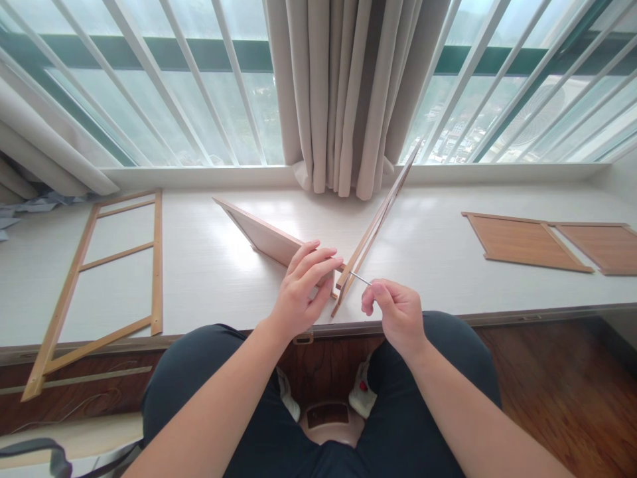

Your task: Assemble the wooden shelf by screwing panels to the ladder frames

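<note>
My left hand (304, 285) grips the near end of a wooden panel (266, 231) that stands on its edge on the white ledge, fingers over its top. To the right of that panel a wooden frame (383, 214) stands upright at an angle, its near end close to the panel's end. In the fingers of my right hand (397, 312) is a hex key (360, 278), a thin metal rod. Its tip meets the side of the frame near the top of the joint. The handle end is hidden in my fist, and any screw is too small to see.
A ladder-like wooden frame (157, 265) lies on the left of the ledge (199, 285), overhanging its front edge. Two brown panels (522, 244) lie flat on the right. Behind are a curtain (333, 99) and barred windows. My knees are against the ledge.
</note>
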`<state>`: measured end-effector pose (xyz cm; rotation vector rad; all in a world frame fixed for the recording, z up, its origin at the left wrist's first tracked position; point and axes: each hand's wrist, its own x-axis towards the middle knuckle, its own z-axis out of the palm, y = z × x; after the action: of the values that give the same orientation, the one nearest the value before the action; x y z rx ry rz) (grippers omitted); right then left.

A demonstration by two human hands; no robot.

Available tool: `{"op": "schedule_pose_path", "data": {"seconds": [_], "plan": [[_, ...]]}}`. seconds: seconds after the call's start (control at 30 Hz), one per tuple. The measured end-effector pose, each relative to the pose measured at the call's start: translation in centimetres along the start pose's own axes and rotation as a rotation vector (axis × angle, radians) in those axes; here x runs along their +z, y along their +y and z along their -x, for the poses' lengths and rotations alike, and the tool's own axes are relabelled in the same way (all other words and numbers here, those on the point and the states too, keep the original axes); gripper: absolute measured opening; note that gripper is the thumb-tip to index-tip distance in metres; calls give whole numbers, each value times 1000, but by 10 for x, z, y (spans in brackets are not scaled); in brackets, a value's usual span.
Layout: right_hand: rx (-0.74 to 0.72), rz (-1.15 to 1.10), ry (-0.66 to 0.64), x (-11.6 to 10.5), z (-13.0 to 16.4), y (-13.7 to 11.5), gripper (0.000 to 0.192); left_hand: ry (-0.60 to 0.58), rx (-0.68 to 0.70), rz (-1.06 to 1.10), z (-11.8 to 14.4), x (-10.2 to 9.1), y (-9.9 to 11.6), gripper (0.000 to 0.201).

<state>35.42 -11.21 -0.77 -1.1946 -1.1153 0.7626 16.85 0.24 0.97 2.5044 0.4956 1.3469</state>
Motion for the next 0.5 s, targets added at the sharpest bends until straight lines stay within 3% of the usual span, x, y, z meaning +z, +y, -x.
{"op": "schedule_pose_path", "data": {"seconds": [0.23,0.5], "plan": [[-164,156,-63,-10,-3,2,39,-2,-6,-4,0,0,0,40],[-384,443,-15,-16,-12,-13,34,9,7,-10,-2,-1,2,40]]}}
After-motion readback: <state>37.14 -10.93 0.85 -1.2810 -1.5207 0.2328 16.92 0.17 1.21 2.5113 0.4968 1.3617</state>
